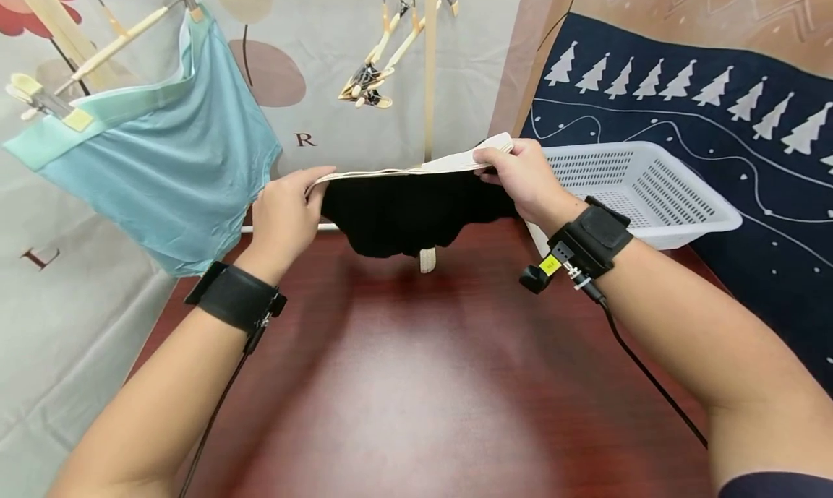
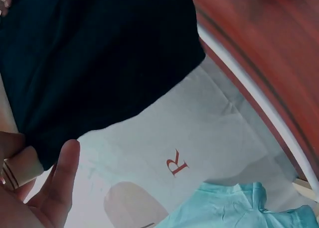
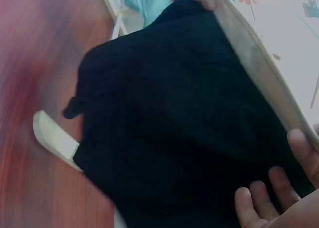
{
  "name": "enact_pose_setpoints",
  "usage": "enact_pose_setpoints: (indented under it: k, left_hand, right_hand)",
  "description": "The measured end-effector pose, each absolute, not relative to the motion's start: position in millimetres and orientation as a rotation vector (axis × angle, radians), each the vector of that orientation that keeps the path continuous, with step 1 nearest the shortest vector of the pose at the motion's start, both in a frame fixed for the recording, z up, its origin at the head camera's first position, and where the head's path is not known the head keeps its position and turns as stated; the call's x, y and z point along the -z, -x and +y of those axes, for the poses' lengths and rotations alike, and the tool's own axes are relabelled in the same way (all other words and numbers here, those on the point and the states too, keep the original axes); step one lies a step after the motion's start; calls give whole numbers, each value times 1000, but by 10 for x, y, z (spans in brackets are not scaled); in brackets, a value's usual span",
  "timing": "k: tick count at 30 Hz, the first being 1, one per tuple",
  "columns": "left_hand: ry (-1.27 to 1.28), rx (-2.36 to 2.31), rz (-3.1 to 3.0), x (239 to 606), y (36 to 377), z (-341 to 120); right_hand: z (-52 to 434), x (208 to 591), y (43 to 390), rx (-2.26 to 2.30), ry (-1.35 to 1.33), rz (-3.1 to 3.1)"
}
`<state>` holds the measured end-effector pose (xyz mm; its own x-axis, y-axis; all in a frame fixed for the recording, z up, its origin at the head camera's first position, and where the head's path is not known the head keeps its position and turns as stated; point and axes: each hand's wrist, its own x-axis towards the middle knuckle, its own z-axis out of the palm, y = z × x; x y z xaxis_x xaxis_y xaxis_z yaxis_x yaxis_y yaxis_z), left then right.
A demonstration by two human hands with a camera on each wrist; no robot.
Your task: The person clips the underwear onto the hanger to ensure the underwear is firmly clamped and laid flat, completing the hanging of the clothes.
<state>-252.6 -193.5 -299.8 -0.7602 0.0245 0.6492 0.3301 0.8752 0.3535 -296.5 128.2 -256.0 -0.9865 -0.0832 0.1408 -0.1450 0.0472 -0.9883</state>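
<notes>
A black pair of underpants (image 1: 403, 212) with a cream waistband (image 1: 449, 163) is stretched sideways between two hands, its black cloth hanging over the table. My left hand (image 1: 286, 212) pinches one end of the waistband; in the left wrist view its thumb and fingers (image 2: 65, 163) are at the garment's corner. At the other end, my right hand (image 1: 520, 176) grips the band between thumb and fingers, and the band stands folded up there. In the right wrist view several fingers (image 3: 259, 200) of that hand lie against the black cloth.
Light-blue underpants (image 1: 182, 144) hang from clips on a wooden hanger (image 1: 117, 46) at left. Hangers with clips (image 1: 367, 82) dangle by an upright pole (image 1: 430, 71). A white plastic basket (image 1: 683, 230) stands at right on the dark red table (image 1: 403, 382).
</notes>
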Motion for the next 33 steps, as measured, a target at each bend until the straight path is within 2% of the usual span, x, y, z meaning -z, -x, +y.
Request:
enact_pose_setpoints:
  k: [4,9,14,20,24,29,33]
  left_hand:
    - [346,657,-2356,3017,2566,-1918]
    - [508,708,-2481,3182,2424,-1928]
    - [708,624,-2664,3375,2177,-1921]
    - [1069,440,-2800,3637,1762,-1853]
    - [1214,368,-2918,3810,1565,-1811]
    - [1234,257,-2952,3937,1419,-1790]
    - [1148,232,-3004,3955,1343,-1780]
  right_hand:
    - [1323,2644,2999,-2135,-264,-2206]
    - [1480,2872,2869,-1987,-224,-2413]
    - [1701,3192,2615,-1747,-258,-2864]
    - [1959,3565,2293,-1763,-466,-3250]
    - [2062,3757,2111,-1758,-557,-3421]
    - [2106,3869,1936,-1484,-726,-3596]
    - [2136,3874,1851,-1243,-800,-3659]
